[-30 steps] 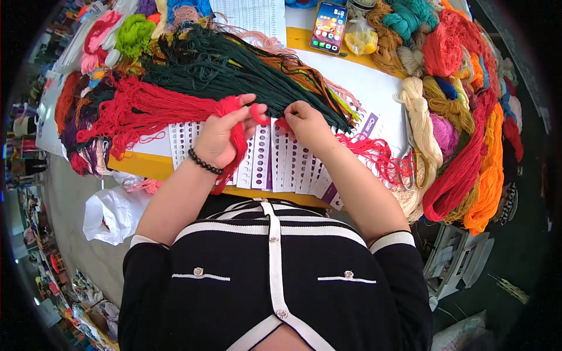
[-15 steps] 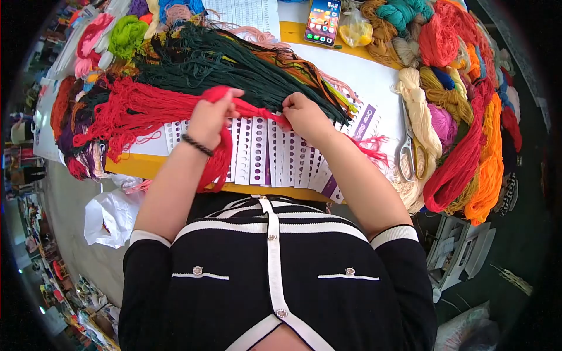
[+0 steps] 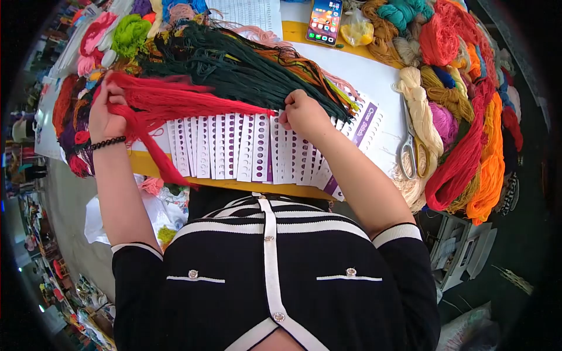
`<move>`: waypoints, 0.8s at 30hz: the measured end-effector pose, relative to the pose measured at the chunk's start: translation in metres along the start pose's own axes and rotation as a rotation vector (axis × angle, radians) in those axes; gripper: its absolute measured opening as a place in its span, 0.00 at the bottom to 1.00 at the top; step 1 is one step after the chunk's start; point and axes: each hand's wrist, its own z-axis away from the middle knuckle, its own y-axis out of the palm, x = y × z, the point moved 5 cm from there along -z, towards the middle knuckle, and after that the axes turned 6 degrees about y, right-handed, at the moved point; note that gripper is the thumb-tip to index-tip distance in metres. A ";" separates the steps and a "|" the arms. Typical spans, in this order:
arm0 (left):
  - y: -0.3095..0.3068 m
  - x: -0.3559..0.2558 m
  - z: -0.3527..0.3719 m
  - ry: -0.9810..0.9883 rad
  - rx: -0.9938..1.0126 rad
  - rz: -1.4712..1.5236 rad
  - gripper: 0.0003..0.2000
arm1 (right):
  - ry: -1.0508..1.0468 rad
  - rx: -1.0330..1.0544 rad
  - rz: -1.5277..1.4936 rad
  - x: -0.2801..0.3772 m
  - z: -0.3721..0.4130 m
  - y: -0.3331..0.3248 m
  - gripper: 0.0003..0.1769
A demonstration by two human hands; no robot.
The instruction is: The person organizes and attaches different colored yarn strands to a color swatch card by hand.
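Note:
My left hand (image 3: 108, 114), with a dark beaded bracelet on its wrist, is closed around the far left part of a bundle of red thread (image 3: 193, 102). One red tail hangs from it over the table's front edge. The bundle stretches right and narrows to a point by my right hand (image 3: 303, 116). There the fingers are pinched together at the top of a white thread card (image 3: 260, 146); whatever lies between the fingertips is hidden. Several such cards with rows of holes and purple print lie fanned side by side. Dark green thread (image 3: 234, 76) spreads behind the red.
Scissors (image 3: 406, 153) lie at the right by a cream skein (image 3: 417, 111). Orange (image 3: 487, 161) and other coloured skeins pile up farther right. A phone (image 3: 324, 22) sits at the back beside a small yellow bag (image 3: 357, 32). White plastic bags (image 3: 99, 216) are below the table's left front.
My left hand has swept left, drawing the red thread out along the cards. My right hand has stayed almost in place. The red ends formerly right of my right wrist are gone from there.

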 end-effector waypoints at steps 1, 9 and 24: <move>-0.002 -0.007 -0.005 0.111 -0.090 -0.019 0.17 | -0.024 -0.048 0.063 0.000 -0.002 0.000 0.12; 0.043 0.076 0.085 -0.164 0.112 -0.558 0.18 | -0.320 -0.183 0.079 0.019 0.034 0.010 0.14; 0.100 0.110 0.170 -0.218 0.528 -0.533 0.24 | -0.201 0.484 -0.902 0.088 0.114 0.056 0.06</move>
